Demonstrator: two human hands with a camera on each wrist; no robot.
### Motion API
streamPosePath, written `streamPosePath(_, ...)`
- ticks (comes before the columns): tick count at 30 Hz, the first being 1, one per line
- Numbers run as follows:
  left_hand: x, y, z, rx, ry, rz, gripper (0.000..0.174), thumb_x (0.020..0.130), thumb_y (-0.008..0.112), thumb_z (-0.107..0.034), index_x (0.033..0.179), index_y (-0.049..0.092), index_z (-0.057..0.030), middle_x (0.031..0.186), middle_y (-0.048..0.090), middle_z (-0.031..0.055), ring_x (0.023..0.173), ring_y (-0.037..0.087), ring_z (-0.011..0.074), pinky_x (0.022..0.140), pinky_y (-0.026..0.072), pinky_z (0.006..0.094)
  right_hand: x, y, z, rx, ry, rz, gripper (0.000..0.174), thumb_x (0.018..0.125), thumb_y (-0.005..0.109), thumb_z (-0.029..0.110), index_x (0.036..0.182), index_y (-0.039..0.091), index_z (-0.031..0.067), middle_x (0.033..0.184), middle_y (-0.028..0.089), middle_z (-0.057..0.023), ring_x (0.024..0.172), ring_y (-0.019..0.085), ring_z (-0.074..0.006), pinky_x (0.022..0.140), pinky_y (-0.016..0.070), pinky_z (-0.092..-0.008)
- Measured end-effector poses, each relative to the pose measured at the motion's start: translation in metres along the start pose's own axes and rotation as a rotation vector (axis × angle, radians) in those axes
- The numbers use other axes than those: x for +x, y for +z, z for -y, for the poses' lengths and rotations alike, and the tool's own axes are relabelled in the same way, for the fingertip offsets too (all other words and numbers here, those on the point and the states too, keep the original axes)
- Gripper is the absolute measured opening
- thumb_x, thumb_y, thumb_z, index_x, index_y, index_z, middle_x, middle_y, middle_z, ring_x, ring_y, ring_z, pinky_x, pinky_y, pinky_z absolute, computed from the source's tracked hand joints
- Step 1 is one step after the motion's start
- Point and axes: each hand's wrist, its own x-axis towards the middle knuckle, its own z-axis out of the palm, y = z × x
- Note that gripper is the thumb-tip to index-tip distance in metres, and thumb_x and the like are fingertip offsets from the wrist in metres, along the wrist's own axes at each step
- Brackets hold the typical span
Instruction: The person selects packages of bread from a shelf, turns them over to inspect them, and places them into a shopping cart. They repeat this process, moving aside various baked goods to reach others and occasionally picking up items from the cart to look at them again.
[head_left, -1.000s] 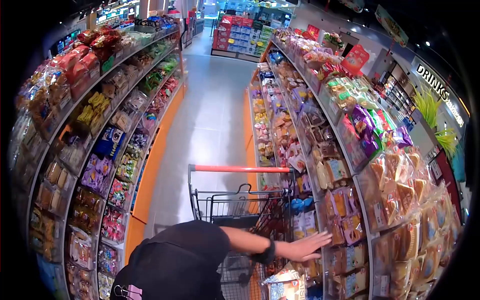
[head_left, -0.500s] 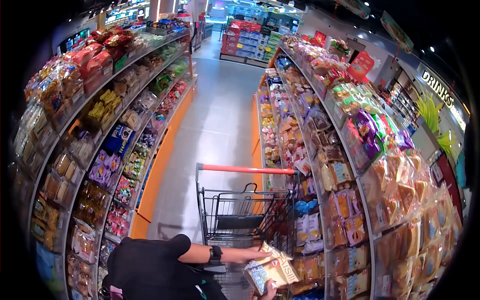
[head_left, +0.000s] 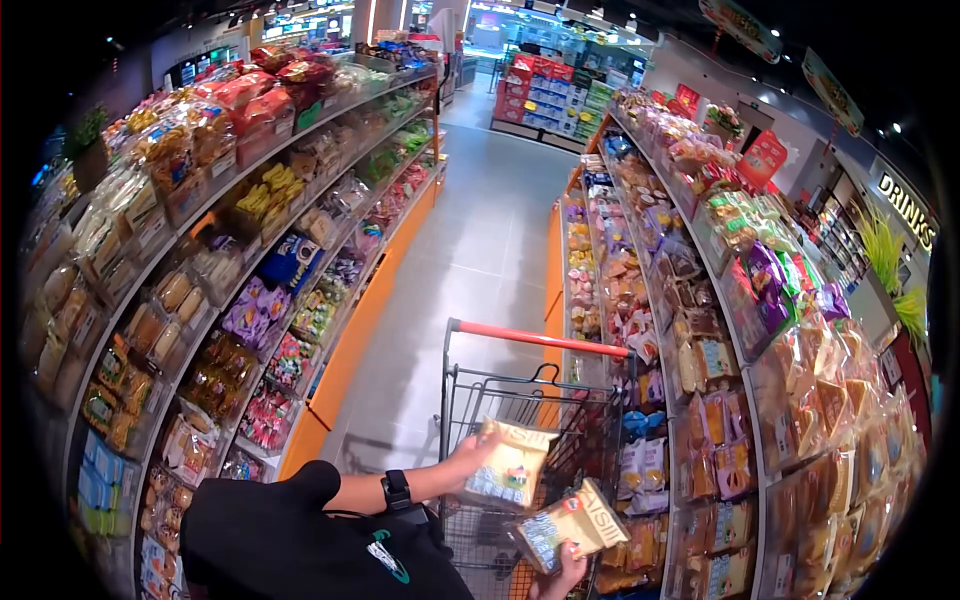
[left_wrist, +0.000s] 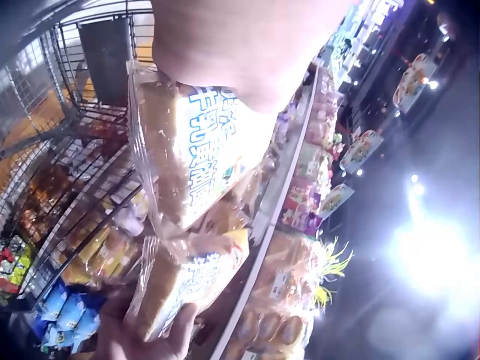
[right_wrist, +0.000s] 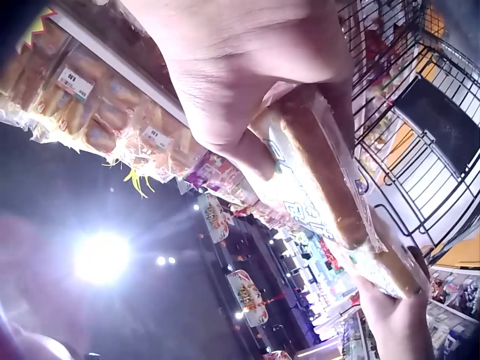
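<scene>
My left hand (head_left: 472,462) grips a pack of bread (head_left: 515,468) in clear and cream wrapping with blue print, over the shopping cart (head_left: 500,385). Lower and to the right, my right hand (head_left: 568,572) holds a second, similar pack of bread (head_left: 575,527), its thumb on the front. The packs are side by side, both tilted. In the left wrist view, the left hand (left_wrist: 232,45) covers the top of its pack (left_wrist: 187,150). Fingers and thumb of the right hand (right_wrist: 255,75) pinch its pack (right_wrist: 330,172) across its thickness in the right wrist view.
Shelves of packaged bread and snacks (head_left: 720,430) line the right side, close to the cart. Another long shelf (head_left: 190,330) runs along the left. Between them the tiled aisle (head_left: 475,230) leads to stacked red, blue and green boxes (head_left: 550,95).
My left hand has come back from the right shelf to the packs. One pack showed at first; now each hand holds one, spread apart. The view has swung left.
</scene>
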Motion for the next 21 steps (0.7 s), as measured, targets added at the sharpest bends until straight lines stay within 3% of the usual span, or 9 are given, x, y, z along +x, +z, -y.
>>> streamPosePath(1, -0.011, 0.005, -0.019, -0.045, 0.029, -0.023, 0.055, 0.095, 0.044, -0.049, 0.117, 0.053, 0.0004, 0.108, 0.063, 0.0093, 0.094, 0.061, 0.0148, 0.081, 0.0502, 0.0303, -0.006, 0.01, 0.019, 0.014, -0.011, 0.013, 0.039, 0.08, 0.065, 0.005, 0.115, 0.05, -0.0009, 0.104, 0.057, -0.0138, 0.087, 0.059, -0.0251, 0.072, 0.0524, -0.0371)
streamPosePath(4, -0.014, -0.012, -0.04, -0.074, 0.058, -0.069, 0.063, 0.095, 0.037, -0.055, 0.122, 0.051, 0.0004, 0.11, 0.062, 0.0092, 0.099, 0.059, 0.0152, 0.085, 0.0479, 0.0322, -0.008, 0.019, 0.047, -0.005, -0.069, 0.063, 0.04, 0.083, 0.063, 0.006, 0.119, 0.048, -0.0016, 0.111, 0.056, -0.0164, 0.092, 0.058, -0.0265, 0.076, 0.0528, -0.04)
streamPosePath(5, -0.017, -0.015, -0.047, -0.002, 0.058, -0.118, 0.065, 0.096, 0.03, -0.057, 0.125, 0.05, -0.0023, 0.11, 0.061, 0.0092, 0.101, 0.058, 0.0162, 0.087, 0.0472, 0.0327, -0.038, 0.051, 0.086, 0.095, -0.057, 0.095, 0.039, 0.084, 0.062, 0.004, 0.12, 0.048, -0.0015, 0.111, 0.056, -0.0166, 0.092, 0.058, -0.0262, 0.076, 0.0528, -0.0395)
streamPosePath(8, -0.024, -0.023, -0.057, -0.113, 0.021, -0.076, 0.062, 0.096, 0.03, -0.057, 0.126, 0.05, -0.0056, 0.109, 0.061, 0.009, 0.101, 0.058, 0.0172, 0.086, 0.0478, 0.0328, -0.039, 0.059, 0.096, -0.027, -0.177, 0.178, 0.039, 0.085, 0.061, 0.003, 0.122, 0.048, -0.0017, 0.113, 0.056, -0.0144, 0.094, 0.057, -0.0242, 0.08, 0.051, -0.0355)
streamPosePath(12, -0.036, -0.018, -0.062, -0.093, -0.057, -0.106, 0.056, 0.096, 0.03, -0.054, 0.12, 0.052, -0.0083, 0.11, 0.061, 0.0113, 0.088, 0.064, 0.0211, 0.078, 0.0517, 0.0348, -0.015, 0.061, 0.08, -0.102, -0.19, 0.3, 0.04, 0.085, 0.062, 0.003, 0.122, 0.048, -0.0019, 0.113, 0.056, -0.0127, 0.094, 0.057, -0.0221, 0.082, 0.0493, -0.0342)
streamPosePath(14, -0.035, -0.02, -0.047, -0.135, -0.121, -0.008, 0.05, 0.098, 0.034, -0.048, 0.121, 0.052, -0.0081, 0.109, 0.062, 0.009, 0.089, 0.063, 0.018, 0.08, 0.0503, 0.0348, -0.027, 0.083, 0.092, -0.142, -0.235, 0.349, 0.039, 0.085, 0.062, 0.002, 0.121, 0.048, -0.002, 0.111, 0.057, -0.0121, 0.093, 0.056, -0.0209, 0.082, 0.049, -0.034)
streamPosePath(16, -0.044, -0.009, -0.045, -0.069, -0.079, 0.105, 0.048, 0.097, 0.037, -0.048, 0.116, 0.051, -0.0066, 0.111, 0.059, 0.011, 0.089, 0.063, 0.0187, 0.079, 0.0504, 0.0344, -0.01, 0.086, 0.077, -0.23, -0.292, 0.365, 0.04, 0.083, 0.064, -0.002, 0.12, 0.048, -0.0022, 0.106, 0.057, -0.0104, 0.09, 0.056, -0.0196, 0.072, 0.0516, -0.0336)
streamPosePath(19, -0.021, -0.011, -0.005, 0.175, 0.088, -0.109, 0.044, 0.099, 0.039, -0.042, 0.121, 0.049, -0.0053, 0.106, 0.059, 0.0043, 0.093, 0.056, 0.0121, 0.082, 0.0471, 0.0305, -0.001, 0.087, 0.061, -0.276, -0.279, 0.354, 0.044, 0.082, 0.064, -0.005, 0.122, 0.046, -0.0019, 0.104, 0.056, -0.0095, 0.089, 0.055, -0.0179, 0.062, 0.0525, -0.0298)
streamPosePath(21, -0.03, -0.003, -0.01, 0.128, 0.037, -0.158, 0.042, 0.099, 0.04, -0.041, 0.118, 0.048, -0.0053, 0.105, 0.057, 0.0034, 0.094, 0.054, 0.0103, 0.082, 0.0455, 0.0286, -0.002, 0.095, 0.064, -0.316, -0.259, 0.4, 0.058, 0.079, 0.07, 0.004, 0.129, 0.041, -0.002, 0.116, 0.05, -0.0158, 0.097, 0.054, -0.0254, 0.069, 0.0516, -0.0379)
